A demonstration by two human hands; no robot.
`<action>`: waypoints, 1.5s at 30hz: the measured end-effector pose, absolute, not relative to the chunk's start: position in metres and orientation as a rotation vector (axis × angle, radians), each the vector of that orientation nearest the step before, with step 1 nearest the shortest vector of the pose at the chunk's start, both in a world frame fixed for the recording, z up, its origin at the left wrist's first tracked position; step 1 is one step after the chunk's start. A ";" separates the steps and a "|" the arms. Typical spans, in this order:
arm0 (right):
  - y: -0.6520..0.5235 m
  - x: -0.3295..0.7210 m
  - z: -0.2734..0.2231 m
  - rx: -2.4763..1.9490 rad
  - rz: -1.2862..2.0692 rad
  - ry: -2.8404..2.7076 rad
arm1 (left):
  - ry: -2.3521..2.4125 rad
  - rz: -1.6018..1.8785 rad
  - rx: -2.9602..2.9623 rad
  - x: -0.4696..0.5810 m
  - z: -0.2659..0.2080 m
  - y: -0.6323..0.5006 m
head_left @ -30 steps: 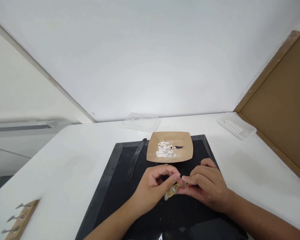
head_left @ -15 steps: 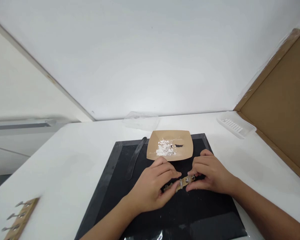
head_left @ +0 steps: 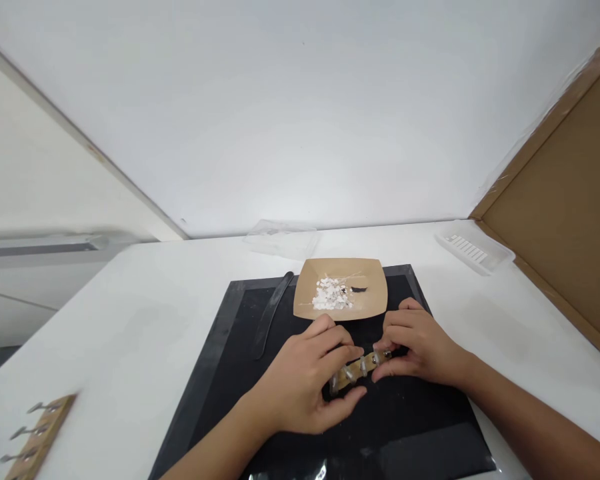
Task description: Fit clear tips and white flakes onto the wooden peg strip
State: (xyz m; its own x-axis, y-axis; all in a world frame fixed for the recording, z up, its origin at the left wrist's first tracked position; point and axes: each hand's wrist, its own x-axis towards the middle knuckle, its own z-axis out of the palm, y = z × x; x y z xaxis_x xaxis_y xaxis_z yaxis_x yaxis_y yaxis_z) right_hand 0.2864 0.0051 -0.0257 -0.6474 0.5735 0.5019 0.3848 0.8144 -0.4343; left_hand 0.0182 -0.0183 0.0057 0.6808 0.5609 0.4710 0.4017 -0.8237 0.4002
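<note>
A short wooden strip with clear pieces and small metal parts [head_left: 356, 371] lies over the black mat between my hands. My right hand [head_left: 417, 343] pinches its right end between thumb and fingers. Around the left part of the strip is my left hand [head_left: 310, 373], its thumb apart on the near side and its fingers curved over the far side. Whether those fingertips touch the strip I cannot tell. Just beyond the hands sits a tan paper tray [head_left: 375, 303] with white bits [head_left: 331, 295] and a dark sliver [head_left: 359, 289] in it.
A dark curved strip [head_left: 273, 317] lies on the black mat [head_left: 220, 373], left of the tray. Clear plastic [head_left: 283, 239] and a translucent tray [head_left: 497, 257] are at the back. A wooden piece with metal pegs [head_left: 45, 433] lies front left. Cardboard [head_left: 560, 200] stands at right.
My left thumb has come off the wooden strip toward me, showing more of its left part. My right hand keeps its hold at the right end.
</note>
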 end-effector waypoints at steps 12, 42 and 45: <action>0.005 0.286 -0.027 -0.727 0.393 -2.344 | 0.742 0.840 2.625 0.018 0.007 -0.018; 0.001 0.288 -0.017 -0.630 0.359 -2.471 | 0.720 0.949 2.662 0.018 0.007 -0.017; 0.000 0.287 -0.017 -0.624 0.338 -2.463 | 0.707 0.958 2.655 0.017 0.005 -0.017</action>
State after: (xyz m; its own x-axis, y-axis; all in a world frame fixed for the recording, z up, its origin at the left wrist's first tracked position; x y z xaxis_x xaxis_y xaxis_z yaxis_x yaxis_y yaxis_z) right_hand 0.2866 0.0000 -0.0167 -0.7284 0.5018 0.4665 0.3577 0.8592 -0.3658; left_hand 0.0171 -0.0166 0.0050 0.6697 0.5128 0.5371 0.3617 -0.8570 0.3671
